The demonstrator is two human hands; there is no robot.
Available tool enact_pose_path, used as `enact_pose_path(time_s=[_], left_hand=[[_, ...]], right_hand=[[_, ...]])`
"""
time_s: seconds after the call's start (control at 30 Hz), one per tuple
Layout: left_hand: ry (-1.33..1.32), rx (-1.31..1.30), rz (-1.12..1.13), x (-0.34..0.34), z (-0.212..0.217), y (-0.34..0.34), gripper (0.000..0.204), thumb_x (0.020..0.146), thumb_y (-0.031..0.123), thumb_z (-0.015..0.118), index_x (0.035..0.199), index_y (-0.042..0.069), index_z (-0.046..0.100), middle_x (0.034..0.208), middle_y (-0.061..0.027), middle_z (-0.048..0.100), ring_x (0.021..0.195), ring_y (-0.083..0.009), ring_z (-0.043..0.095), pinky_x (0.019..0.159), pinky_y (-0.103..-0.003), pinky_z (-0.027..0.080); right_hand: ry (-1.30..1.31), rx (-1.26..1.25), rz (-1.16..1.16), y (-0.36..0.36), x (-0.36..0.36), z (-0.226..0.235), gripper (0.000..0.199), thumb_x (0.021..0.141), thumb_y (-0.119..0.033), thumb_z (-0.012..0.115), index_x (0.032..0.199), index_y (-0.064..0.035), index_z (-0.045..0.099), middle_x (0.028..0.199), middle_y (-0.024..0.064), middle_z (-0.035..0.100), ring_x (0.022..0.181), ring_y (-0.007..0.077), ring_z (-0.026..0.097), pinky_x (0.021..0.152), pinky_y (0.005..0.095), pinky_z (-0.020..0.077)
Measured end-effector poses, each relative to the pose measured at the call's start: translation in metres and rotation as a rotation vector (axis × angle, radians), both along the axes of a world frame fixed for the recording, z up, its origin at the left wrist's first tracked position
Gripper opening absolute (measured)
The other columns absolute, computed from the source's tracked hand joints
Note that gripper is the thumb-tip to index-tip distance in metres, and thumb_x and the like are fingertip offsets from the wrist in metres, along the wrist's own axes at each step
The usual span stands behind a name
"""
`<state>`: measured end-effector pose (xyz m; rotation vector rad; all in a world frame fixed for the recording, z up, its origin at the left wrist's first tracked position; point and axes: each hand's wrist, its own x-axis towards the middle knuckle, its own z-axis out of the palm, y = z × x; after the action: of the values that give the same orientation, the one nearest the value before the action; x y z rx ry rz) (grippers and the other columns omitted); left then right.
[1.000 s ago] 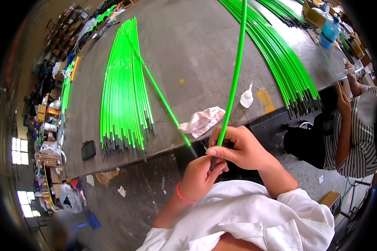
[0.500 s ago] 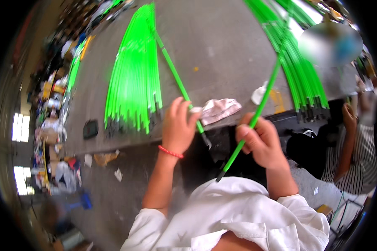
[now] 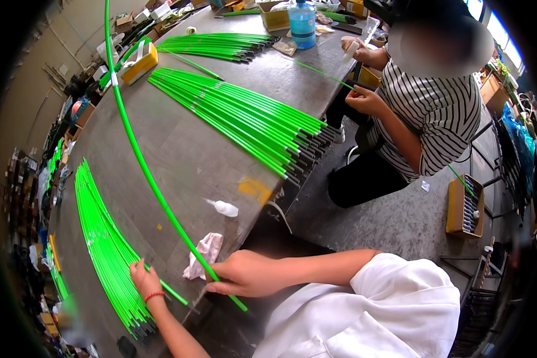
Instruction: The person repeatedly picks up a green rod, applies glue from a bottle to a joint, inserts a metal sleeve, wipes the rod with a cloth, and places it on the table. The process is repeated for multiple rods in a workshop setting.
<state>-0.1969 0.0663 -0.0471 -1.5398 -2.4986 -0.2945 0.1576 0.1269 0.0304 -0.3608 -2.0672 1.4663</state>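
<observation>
My right hand [image 3: 244,273] is closed around a long green rod [image 3: 138,154] near its lower end; the rod bows up and away across the table past the top left of the view. My left hand [image 3: 143,279] rests at the right edge of a fanned bundle of green rods [image 3: 104,244], fingers closed on one rod [image 3: 174,292] whose end points toward the table's near edge. A red bracelet circles that wrist. A crumpled pale cloth [image 3: 203,255] lies between my hands, partly behind the held rod. Just beyond it is a small white squeeze bottle [image 3: 225,207].
A second rod bundle [image 3: 244,119] with dark ends overhangs the grey table's [image 3: 179,149] right edge. Another bundle [image 3: 215,45] and a blue bottle [image 3: 302,25] stand farther back. A person in a striped shirt [image 3: 426,113] sits at right, holding a thin green rod. A box [image 3: 464,206] stands on the floor.
The view has swung to the right, bringing the person in stripes fully in. My left hand now lies against the bundle's edge. My right hand still holds a green rod.
</observation>
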Motion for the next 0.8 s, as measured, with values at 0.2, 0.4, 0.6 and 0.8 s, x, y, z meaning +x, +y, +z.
enact_pose_path(time_s=[0.2,0.4,0.6,0.8], left_hand=[[-0.486,0.202,0.06,0.046,0.044,-0.041,0.029,0.081,0.011,0.063,0.107,0.001,0.059,0.118,-0.0145,0.052,0.105,-0.0271,0.053,0.09,-0.035,0.042],[-1.423,0.173,-0.398,0.204,0.076,-0.09,0.063,0.09,0.032,0.053,0.143,0.022,0.021,0.123,-0.0149,0.048,0.108,-0.028,0.05,0.098,-0.029,0.033],[-0.905,0.324,-0.178,0.23,0.043,-0.118,0.021,0.087,0.002,0.039,0.097,-0.004,0.056,0.074,-0.0093,0.058,0.065,-0.0178,0.054,0.062,-0.029,0.042],[-1.232,0.566,0.11,0.236,0.031,-0.172,0.027,0.096,0.017,0.038,0.106,-0.005,0.05,0.09,-0.0122,0.058,0.078,-0.0174,0.054,0.077,-0.031,0.044]], right_hand=[[-0.038,-0.001,0.04,0.0,-0.002,-0.004,0.031,0.089,-0.032,0.052,0.081,-0.0017,0.049,0.06,0.0173,0.051,0.06,0.0381,0.053,0.055,0.0447,0.0397],[0.048,0.041,0.041,-0.008,-0.026,-0.016,0.033,0.088,-0.03,0.054,0.076,0.0001,0.048,0.057,0.0162,0.054,0.058,0.0357,0.056,0.055,0.0428,0.0423],[-0.043,-0.246,0.325,-0.014,-0.036,-0.003,0.028,0.091,-0.031,0.051,0.082,-0.0045,0.047,0.056,0.0108,0.055,0.053,0.026,0.059,0.049,0.0359,0.0428],[0.091,-0.123,0.144,-0.011,-0.063,0.004,0.026,0.09,-0.026,0.052,0.087,-0.0007,0.047,0.061,0.0195,0.052,0.062,0.0388,0.054,0.055,0.042,0.0425]])
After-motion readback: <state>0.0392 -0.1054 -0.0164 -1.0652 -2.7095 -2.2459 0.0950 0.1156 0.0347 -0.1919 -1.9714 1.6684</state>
